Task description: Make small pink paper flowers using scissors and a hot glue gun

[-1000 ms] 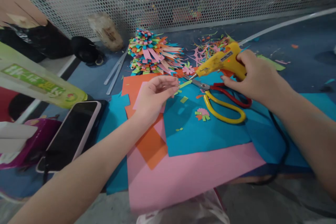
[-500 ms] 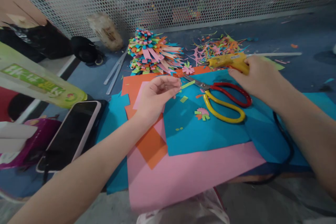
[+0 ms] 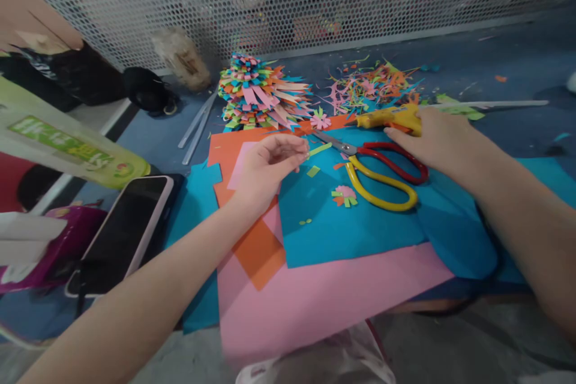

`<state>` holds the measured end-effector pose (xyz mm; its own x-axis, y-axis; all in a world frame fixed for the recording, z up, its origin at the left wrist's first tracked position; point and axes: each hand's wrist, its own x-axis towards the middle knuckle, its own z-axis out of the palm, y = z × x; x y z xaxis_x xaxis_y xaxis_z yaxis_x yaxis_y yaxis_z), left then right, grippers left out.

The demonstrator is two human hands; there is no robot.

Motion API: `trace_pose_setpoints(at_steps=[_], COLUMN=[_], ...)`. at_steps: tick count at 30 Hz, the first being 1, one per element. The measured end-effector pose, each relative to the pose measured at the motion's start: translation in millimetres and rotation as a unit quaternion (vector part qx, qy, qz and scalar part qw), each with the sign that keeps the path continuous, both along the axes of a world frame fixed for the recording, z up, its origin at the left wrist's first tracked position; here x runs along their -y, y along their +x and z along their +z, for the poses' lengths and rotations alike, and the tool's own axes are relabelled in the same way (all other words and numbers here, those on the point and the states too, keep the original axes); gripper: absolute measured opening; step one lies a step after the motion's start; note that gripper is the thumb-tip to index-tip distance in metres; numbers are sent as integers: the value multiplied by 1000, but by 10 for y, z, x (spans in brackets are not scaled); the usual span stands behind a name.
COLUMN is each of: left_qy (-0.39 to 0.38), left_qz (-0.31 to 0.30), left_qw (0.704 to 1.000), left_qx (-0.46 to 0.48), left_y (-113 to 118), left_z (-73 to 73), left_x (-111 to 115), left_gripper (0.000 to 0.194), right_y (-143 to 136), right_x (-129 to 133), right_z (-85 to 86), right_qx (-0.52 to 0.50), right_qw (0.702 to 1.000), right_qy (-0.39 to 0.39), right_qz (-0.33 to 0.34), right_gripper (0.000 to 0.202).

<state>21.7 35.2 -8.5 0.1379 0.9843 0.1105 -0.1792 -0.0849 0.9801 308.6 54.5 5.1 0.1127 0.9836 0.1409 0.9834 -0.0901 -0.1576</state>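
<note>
Between the fingertips of my left hand (image 3: 274, 165) is a thin green paper strip (image 3: 320, 149), pointing right above the blue sheet (image 3: 324, 234). My right hand (image 3: 434, 135) is closed around a yellow glue gun (image 3: 389, 117), its nozzle toward the left and a long white glue stick (image 3: 508, 104) out of its back. Scissors (image 3: 382, 192) with one red and one yellow handle lie on the blue sheet between my hands. Below their blades rests a small pink, green and orange paper flower (image 3: 345, 195). A pink flower with green (image 3: 320, 120) sits beyond the blades.
A fringed multicolour paper cone (image 3: 252, 93) stands at the back, beside a heap of paper scraps (image 3: 373, 87). On the left are a phone (image 3: 121, 234), a green bottle (image 3: 72, 138) and a purple tissue pack (image 3: 67, 240). A perforated metal screen (image 3: 288, 6) borders the back.
My right hand and the glue gun have shifted slightly, the nozzle a little lower. More of the glue stick's length shows to the right. My left hand has barely moved.
</note>
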Motion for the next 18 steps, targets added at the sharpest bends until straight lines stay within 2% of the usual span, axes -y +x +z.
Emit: trace_pose_setpoints(at_steps=[1, 3, 5, 7, 9, 11, 13, 14, 16, 18], left_qy=[0, -2, -7, -11, -12, -12, -9, -7, -3, 1], left_qz=[-2, -2, 1, 0, -2, -3, -1, 0, 3, 6], left_qw=[1000, 1000, 1000, 1000, 1000, 1000, 1000, 1000, 1000, 1000], left_qx=[1, 0, -6, -13, -14, -13, -15, -17, -22, -24], left_y=[-1, -2, -1, -1, -1, 0, 1, 1, 0, -3], left_z=[-4, -6, -1, 5, 8, 3, -6, -12, -24, -34], left_x=[0, 2, 6, 9, 11, 9, 3, -1, -10, -17], left_gripper=[21, 22, 22, 22, 21, 21, 21, 22, 24, 25], right_y=[-6, -24, -29, -17, -13, -46, -127, -178, -278, -347], right_x=[7, 23, 35, 40, 50, 77, 123, 150, 203, 244], right_z=[-3, 0, 17, 46, 88, 130, 157, 161, 152, 133], right_qx=[34, 71, 77, 66, 39, -5, -37, -55, -70, -76], right_qw=[999, 996, 995, 994, 988, 969, 932, 911, 880, 865], right_qy=[-23, -9, 30, 81, 132, 149, 76, 48, 2, -14], right_qz=[-33, -50, -48, -20, 64, 196, 351, 405, 470, 495], right_gripper=[51, 59, 60, 53, 42, 33, 35, 36, 41, 42])
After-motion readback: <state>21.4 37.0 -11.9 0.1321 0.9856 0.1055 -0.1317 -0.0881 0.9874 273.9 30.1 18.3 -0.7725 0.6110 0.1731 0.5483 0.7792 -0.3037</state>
